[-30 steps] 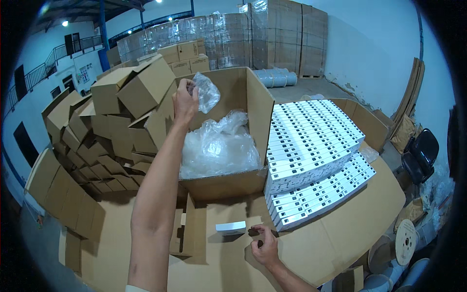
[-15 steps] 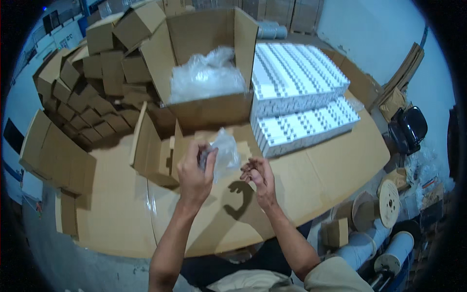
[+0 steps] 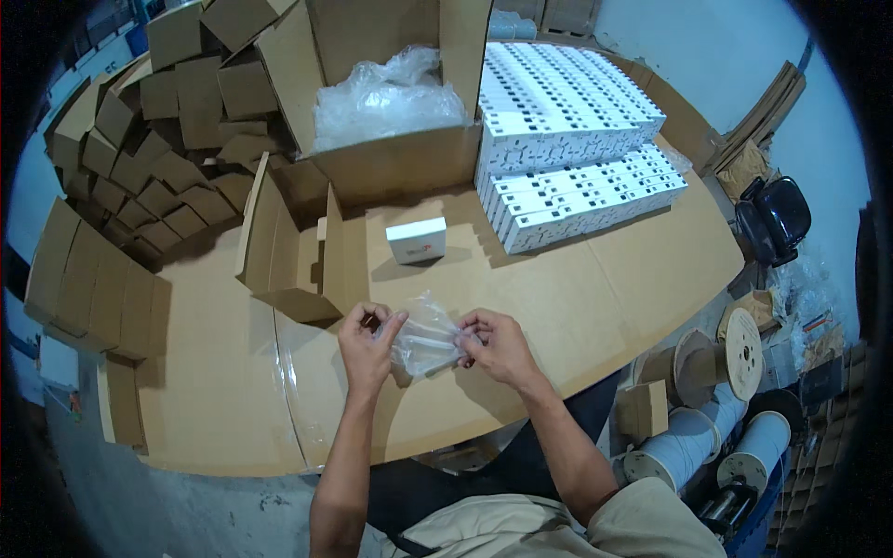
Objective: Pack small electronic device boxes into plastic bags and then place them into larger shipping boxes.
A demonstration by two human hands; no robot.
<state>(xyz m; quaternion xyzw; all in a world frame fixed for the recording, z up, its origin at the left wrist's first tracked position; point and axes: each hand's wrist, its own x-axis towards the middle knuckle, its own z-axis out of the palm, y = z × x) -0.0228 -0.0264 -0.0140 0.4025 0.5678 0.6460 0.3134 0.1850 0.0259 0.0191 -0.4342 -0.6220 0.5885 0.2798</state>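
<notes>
A clear plastic bag (image 3: 423,346) is stretched between my two hands above the cardboard-covered table. My left hand (image 3: 368,346) pinches its left side. On the opposite side, the fingers of my right hand (image 3: 493,344) are closed on the bag. Beyond the bag, a small white box (image 3: 417,242) stands on the table. Left of that box is an open brown carton (image 3: 296,265) with its flaps raised. Whether anything lies inside the bag cannot be made out; it looks flat and crumpled.
Behind stands a large open carton (image 3: 395,158) filled with clear plastic bags (image 3: 386,102). Stacked white boxes (image 3: 567,130) occupy the far right of the table (image 3: 595,307). Brown cartons (image 3: 186,186) pile up at left. Cable spools (image 3: 744,353) and a black chair (image 3: 777,219) are on the right.
My right hand has closed on the bag, which is now spread between both hands and nearer to me. The small white box has come into sight. The view has shifted slightly.
</notes>
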